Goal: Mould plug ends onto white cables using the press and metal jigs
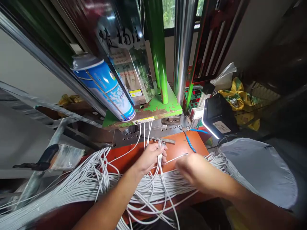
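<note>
My left hand (151, 157) is closed around several white cables (160, 159), their ends pointing up above the fingers in front of a small metal fixture (165, 140). My right hand (192, 166) is smeared by motion over the cable bundle (153, 188), and its fingers are hidden. Near its knuckles a single white cable end (183, 155) lies on the orange work surface (196, 142). Blue-handled pliers (189, 137) rest behind that hand, jaws toward the metal plate. The white bundle stretches across beneath both wrists.
A green machine base (165, 110) with tall posts stands at the back. A blue spray can (105, 89) leans at its left. At the right are a lit lamp (217, 118) and a pale round-edged cover (259, 172). Cables (144, 132) hang beneath the base.
</note>
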The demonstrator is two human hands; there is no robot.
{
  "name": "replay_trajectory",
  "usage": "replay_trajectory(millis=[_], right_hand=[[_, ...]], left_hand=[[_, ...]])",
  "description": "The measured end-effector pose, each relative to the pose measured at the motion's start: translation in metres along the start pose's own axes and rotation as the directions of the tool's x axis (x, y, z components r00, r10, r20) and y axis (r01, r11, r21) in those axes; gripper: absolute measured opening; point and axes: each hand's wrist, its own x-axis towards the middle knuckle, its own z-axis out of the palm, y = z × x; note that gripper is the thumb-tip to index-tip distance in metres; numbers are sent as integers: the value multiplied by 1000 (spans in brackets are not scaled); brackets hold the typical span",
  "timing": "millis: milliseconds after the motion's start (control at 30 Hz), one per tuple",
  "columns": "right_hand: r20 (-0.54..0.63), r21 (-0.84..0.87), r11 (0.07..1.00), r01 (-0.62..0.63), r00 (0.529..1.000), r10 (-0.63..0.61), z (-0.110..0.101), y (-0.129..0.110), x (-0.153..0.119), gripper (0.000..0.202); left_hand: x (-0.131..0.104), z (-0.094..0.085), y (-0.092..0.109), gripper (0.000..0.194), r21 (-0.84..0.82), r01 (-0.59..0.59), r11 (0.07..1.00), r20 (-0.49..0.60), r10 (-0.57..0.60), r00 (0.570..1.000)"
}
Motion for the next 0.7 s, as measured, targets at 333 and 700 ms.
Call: replay_trajectory(millis=[333, 700], right_hand=[[-222, 17, 988, -153, 963, 153, 45, 40, 62, 15], [-107, 73, 987, -146, 982, 153, 39, 38, 58, 23]], left_hand=[[-4, -7, 5, 42, 86, 63, 994, -37, -60, 998], [-1, -9, 3, 31, 121, 139, 983, -58, -133, 989]])
